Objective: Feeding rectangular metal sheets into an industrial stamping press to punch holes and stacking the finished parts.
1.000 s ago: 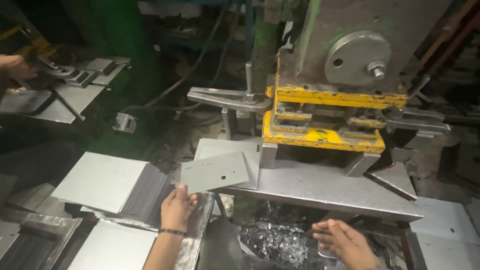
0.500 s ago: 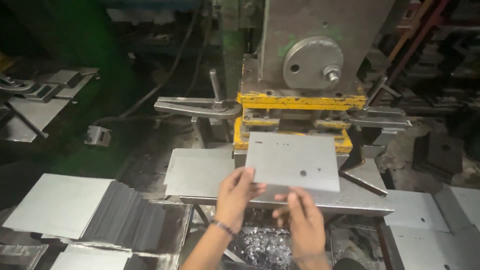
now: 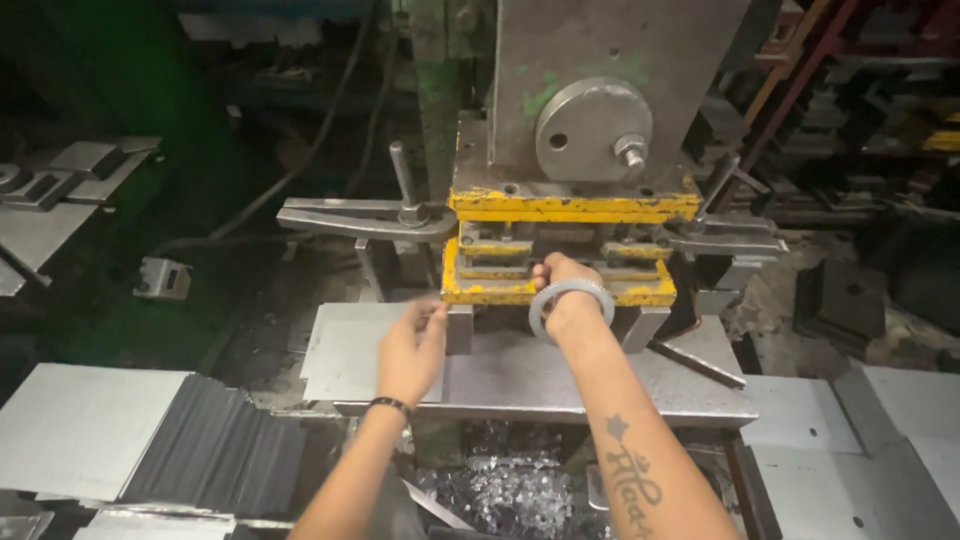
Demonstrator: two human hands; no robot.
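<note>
Reaching forward over the grey steel worktop (image 3: pixel 560 375) of a press, the person's right hand (image 3: pixel 565 280) sits at the mouth of the chipped yellow-painted metal die block (image 3: pixel 560 250), its fingers curled and pushed into the slot between the upper and lower yellow plates; whatever it grips there is hidden, so I cannot tell what it holds. A silver bangle (image 3: pixel 570 300) rings that wrist, and a dark tattoo (image 3: pixel 632 475) runs along the forearm. The left hand (image 3: pixel 412 345) hovers just beside the die block's left edge, blurred, fingers loosely spread and holding nothing that shows, above a flat grey sheet-metal plate (image 3: pixel 345 350) lying on the worktop's left part. A thin black band (image 3: pixel 388 404) circles the left wrist. Above the die rises the grey press body with a round steel disc and bolt (image 3: pixel 590 130). A long steel clamp bar (image 3: pixel 360 218) reaches in from the left. At lower left lies a fanned stack of thin grey metal sheets (image 3: pixel 150 445), and below the worktop a heap of shiny metal scrap (image 3: pixel 510 490) glints.
</note>
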